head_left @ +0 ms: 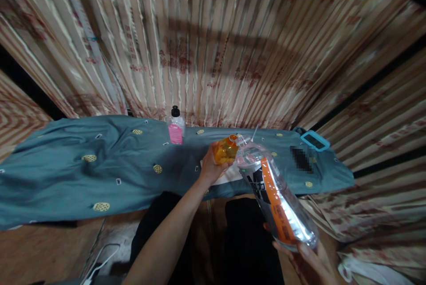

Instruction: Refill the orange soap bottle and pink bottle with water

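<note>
My left hand (209, 166) grips a small orange bottle (225, 149) over the teal cloth. My right hand (308, 262), at the lower right, holds the base of a large clear plastic bottle (278, 198) with an orange and black label. The large bottle is tilted, its open neck up against the mouth of the small orange bottle. The fingers of my right hand are partly cut off by the frame edge.
A teal patterned cloth (100, 165) covers a low surface. A small clear bottle with black cap and pink label (175, 125) stands at its back edge. A blue-framed device (314, 139) lies at the far right. Striped curtains hang behind. A white cable (100, 260) lies on the floor.
</note>
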Available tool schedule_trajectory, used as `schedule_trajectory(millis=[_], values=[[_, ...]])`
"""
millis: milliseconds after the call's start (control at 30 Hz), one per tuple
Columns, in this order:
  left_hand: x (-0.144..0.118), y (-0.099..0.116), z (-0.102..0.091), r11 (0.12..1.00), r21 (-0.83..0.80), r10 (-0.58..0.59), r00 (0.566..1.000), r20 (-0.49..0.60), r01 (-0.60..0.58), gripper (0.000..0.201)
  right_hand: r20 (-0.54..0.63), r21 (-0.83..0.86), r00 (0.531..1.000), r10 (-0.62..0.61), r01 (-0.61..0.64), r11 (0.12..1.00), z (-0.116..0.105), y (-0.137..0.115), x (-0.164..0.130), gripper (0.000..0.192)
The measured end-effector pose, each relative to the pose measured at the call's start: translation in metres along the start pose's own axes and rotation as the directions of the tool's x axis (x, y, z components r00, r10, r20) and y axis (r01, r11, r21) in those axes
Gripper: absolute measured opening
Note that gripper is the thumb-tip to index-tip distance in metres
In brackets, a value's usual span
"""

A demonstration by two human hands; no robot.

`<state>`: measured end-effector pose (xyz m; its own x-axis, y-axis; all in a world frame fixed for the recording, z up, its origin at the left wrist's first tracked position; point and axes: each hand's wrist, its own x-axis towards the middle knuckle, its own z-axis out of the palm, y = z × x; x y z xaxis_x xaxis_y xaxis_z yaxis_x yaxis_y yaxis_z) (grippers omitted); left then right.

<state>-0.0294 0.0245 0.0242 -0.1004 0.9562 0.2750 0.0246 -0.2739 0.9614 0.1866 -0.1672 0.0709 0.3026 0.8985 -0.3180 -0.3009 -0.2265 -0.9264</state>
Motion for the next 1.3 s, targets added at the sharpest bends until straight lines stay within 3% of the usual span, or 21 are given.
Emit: schedule_trajectory(millis=[200, 533, 867, 1300], values=[[0.001, -0.002, 0.0, 1.0, 0.026, -0.015, 1.0, 0.0, 0.015, 0.068, -0.043, 0.102, 0.999, -0.012, 0.017, 0.995, 0.008, -0.001, -0.003, 0.097], [0.002, -0.01, 0.003, 1.0, 0.016, 0.006, 1.0, -0.011, -0.006, 0.069, -0.038, 0.08, 0.999, -0.025, 0.028, 0.996, 0.007, -0.002, -0.004, 0.099], [0.001, -0.006, 0.003, 1.0, -0.007, 0.0, 1.0, -0.013, 0.0, 0.069, -0.027, 0.147, 1.0, -0.015, 0.019, 0.989, 0.004, 0.002, -0.003, 0.088], [-0.002, 0.001, 0.005, 0.999, 0.037, 0.009, 0.998, -0.057, -0.007, 0.066, -0.016, 0.132, 0.999, -0.04, 0.042, 0.99, 0.003, 0.003, -0.001, 0.09]])
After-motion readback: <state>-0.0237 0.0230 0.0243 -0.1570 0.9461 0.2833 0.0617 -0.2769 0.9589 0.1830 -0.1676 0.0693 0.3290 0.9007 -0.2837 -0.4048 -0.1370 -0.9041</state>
